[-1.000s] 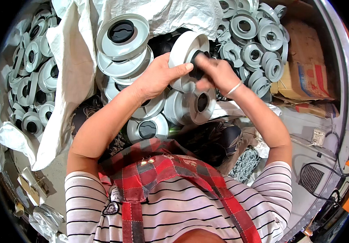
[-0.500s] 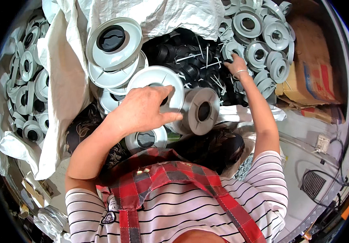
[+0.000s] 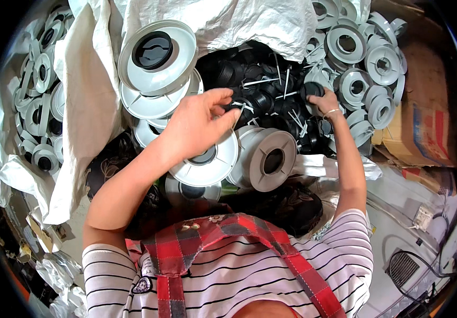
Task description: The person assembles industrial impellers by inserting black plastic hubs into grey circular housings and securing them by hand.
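Your right hand (image 3: 326,100) has thumb and fingers closed on a black round piece (image 3: 310,90), at the right edge of the pile of black parts (image 3: 263,100) and just beside the heap of grey rings (image 3: 345,59). That grip looks like a pinch at one edge, so the piece could twist or slip out if it catches on a neighbour, and among so many dark parts you could lose track of it.

Pale thin strips (image 3: 262,81) lie across the pile; one could snag the piece or your fingers if you drag low through them.

Your left hand (image 3: 194,124) hangs over the near side, thumb and fingers apart; you cannot tell from here whether it touches the pale disc (image 3: 226,153) below. A careless dip of that wrist could tip the disc against the grey flanged reel (image 3: 263,169), which stands on edge and may roll toward your dark trousers (image 3: 276,206).

The leaning stack (image 3: 154,79), with its black centre piece (image 3: 152,50) uppermost, rises close to your left forearm. It seems poorly braced, so an elbow swing or a tug on the white sack (image 3: 218,24) could topple it.
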Demonstrator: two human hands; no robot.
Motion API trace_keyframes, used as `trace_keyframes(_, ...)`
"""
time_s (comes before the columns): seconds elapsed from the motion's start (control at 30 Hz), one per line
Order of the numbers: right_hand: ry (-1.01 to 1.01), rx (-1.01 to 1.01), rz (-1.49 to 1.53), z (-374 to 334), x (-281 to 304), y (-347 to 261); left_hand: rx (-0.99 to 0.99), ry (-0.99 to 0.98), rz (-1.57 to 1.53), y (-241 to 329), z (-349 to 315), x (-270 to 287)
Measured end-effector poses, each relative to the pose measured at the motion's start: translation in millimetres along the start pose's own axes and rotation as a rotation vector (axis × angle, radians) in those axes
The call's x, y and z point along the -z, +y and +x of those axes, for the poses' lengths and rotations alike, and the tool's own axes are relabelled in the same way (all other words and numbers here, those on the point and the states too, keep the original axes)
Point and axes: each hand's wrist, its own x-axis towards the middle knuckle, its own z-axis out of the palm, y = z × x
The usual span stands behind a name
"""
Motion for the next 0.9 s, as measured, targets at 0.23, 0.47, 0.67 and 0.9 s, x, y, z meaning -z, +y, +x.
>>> trace_keyframes(0.23, -0.808, 0.328, 1.615, -92, 25, -123, 0.053, 0.160, -0.844, -1, 27, -22)
trace_keyframes(0.47, -0.456, 0.241, 1.636, -115, 31, -145, 0.057, 0.150, -0.958, -12, 23, -3)
trace_keyframes(0.67, 0.314, 0.451, 0.385, -157, 2, -217, -0.050, 0.090, -0.913, 10, 3, 4)
trace_keyframes(0.9, 0.118, 0.708, -0.032, -149, -20, -237, 0.012, -0.116, -1.347, 5, -7, 11)
